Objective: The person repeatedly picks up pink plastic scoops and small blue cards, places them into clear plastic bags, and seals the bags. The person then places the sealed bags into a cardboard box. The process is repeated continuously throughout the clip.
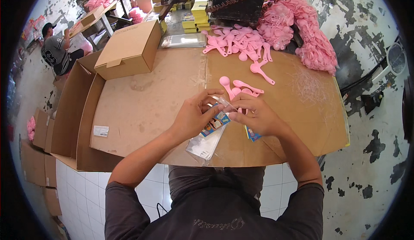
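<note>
My left hand [194, 114] and my right hand [257, 112] meet over the front of the cardboard-covered table, fingers closed on a small clear plastic bag [227, 105] stretched between them. Below my left fingers a blue printed card [217, 125] shows; whether it is inside the bag I cannot tell. Another blue card [252, 134] peeks out from under my right hand. Just beyond my fingers lie several pink plastic spoons [225, 81]. A stack of flat clear bags [206, 146] rests near the table edge, below my left hand.
Loose pink spoons [241, 39] are heaped at the back, beside bulging bags of spoons [317, 46]. A closed cardboard box [129, 46] stands back left, above an open carton [77, 119]. Plastic scraps [308, 87] litter the right side. Another person [56, 48] sits far left.
</note>
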A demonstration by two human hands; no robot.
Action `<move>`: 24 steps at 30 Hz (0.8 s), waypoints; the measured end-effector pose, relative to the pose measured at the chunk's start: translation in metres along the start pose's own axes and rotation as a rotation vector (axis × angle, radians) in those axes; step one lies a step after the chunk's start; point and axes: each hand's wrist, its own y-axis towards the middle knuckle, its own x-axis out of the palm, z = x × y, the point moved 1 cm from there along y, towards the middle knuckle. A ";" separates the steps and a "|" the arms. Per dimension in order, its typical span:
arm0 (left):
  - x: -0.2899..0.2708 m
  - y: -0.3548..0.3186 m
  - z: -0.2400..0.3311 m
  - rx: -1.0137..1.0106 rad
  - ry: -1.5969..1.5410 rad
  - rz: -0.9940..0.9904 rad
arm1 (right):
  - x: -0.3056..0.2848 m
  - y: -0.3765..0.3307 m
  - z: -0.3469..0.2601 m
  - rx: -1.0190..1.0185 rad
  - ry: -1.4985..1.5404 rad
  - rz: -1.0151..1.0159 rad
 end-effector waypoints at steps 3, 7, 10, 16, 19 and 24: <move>-0.004 0.011 -0.001 0.006 0.017 -0.011 | -0.035 0.015 0.025 0.104 -0.120 0.001; -0.005 0.023 -0.014 -0.012 -0.164 -0.045 | -0.079 0.009 0.109 0.097 -0.775 0.429; -0.008 0.017 -0.023 -0.059 -0.149 -0.023 | -0.077 0.008 0.122 0.187 -0.921 0.370; -0.012 0.018 -0.025 0.005 -0.208 0.056 | -0.063 0.026 0.037 0.247 -0.131 0.080; -0.012 0.015 -0.027 0.024 -0.194 0.095 | -0.053 0.032 0.012 0.028 -0.105 -0.060; -0.012 0.015 -0.027 0.009 -0.188 0.063 | -0.055 0.035 0.007 -0.006 -0.080 -0.096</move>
